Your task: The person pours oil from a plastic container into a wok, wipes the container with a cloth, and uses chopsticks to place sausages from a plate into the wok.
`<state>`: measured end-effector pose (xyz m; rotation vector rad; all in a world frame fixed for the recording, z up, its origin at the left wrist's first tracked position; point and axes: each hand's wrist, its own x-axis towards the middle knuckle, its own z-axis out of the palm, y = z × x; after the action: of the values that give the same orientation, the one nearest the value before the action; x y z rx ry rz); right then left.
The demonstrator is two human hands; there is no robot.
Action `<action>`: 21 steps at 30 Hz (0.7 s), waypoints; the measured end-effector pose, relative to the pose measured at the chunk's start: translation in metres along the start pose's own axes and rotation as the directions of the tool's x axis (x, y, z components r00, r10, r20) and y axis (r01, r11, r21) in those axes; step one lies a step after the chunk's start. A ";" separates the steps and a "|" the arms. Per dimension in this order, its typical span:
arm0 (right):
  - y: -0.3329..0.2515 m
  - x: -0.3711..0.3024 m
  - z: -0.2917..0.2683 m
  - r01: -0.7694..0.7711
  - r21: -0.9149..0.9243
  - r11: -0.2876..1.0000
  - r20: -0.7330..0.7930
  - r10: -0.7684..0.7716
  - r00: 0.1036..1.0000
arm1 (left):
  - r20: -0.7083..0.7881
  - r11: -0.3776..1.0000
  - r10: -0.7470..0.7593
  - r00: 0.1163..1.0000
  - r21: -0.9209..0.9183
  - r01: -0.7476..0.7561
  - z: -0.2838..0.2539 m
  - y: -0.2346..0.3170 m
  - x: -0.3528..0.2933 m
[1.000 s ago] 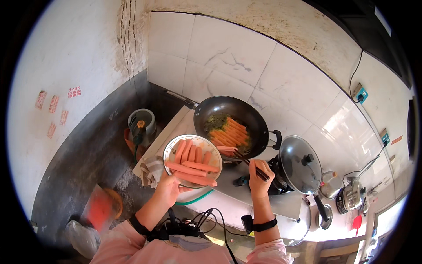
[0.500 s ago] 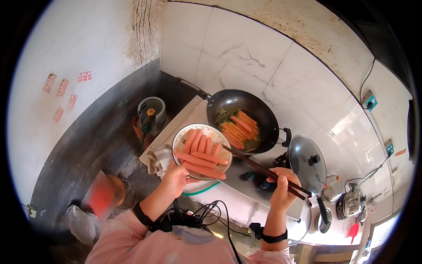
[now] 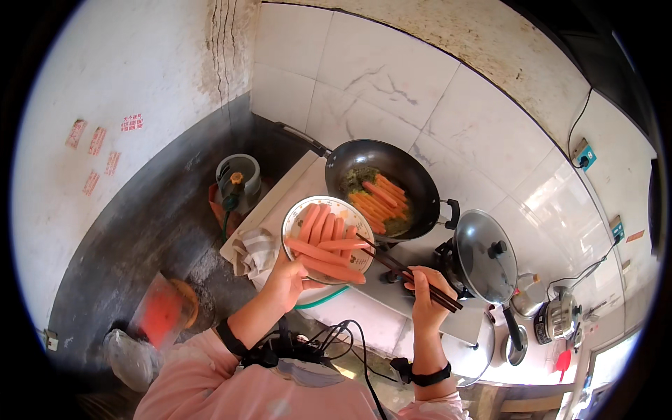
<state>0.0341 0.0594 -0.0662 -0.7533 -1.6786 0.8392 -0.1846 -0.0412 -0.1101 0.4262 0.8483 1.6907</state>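
My left hand [image 3: 285, 281] grips the near-left rim of a patterned white plate [image 3: 295, 217], tilted a little toward me. Several pink sausages [image 3: 323, 231] lie on it, some stacked crosswise at the near side. Dark chopsticks [image 3: 406, 270] are held in my right hand [image 3: 428, 299]; their tips reach the plate's right edge beside the sausages. Whether the tips touch a sausage I cannot tell. Just beyond the plate, a black wok [image 3: 416, 168] sits on the stove, with several orange-looking sausages [image 3: 378, 201] in oil and dark bits at its bottom.
Right of the wok stands a second pan with a glass lid [image 3: 483, 255]. A gas cylinder [image 3: 238, 175] is on the floor at left. A striped cloth [image 3: 255, 250] lies at the counter's left corner. Farther right are a small pan [image 3: 516, 348] and an electric pot [image 3: 560, 316].
The plate has shifted slightly right. My right hand has moved a little left and the chopsticks now point more steeply, their tips over the plate's right edge.
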 end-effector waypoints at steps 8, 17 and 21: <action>0.037 0.012 0.012 0.435 -0.198 0.878 -0.104 -0.460 0.882 | -0.031 1.000 0.001 1.000 0.000 -0.001 -0.008 -0.013 0.009; 0.091 0.053 0.025 0.241 -0.256 0.936 -0.230 -0.301 0.926 | -0.037 0.999 0.025 0.999 -0.037 -0.026 -0.015 -0.017 0.007; 0.095 0.055 0.031 0.235 -0.295 0.926 -0.174 -0.294 0.940 | -0.090 0.998 0.047 0.995 -0.033 -0.050 -0.016 -0.017 0.003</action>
<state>-0.0024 0.1523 -0.1221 -0.7487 -1.6687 0.3266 -0.1846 -0.0421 -0.1342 0.3518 0.8782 1.7777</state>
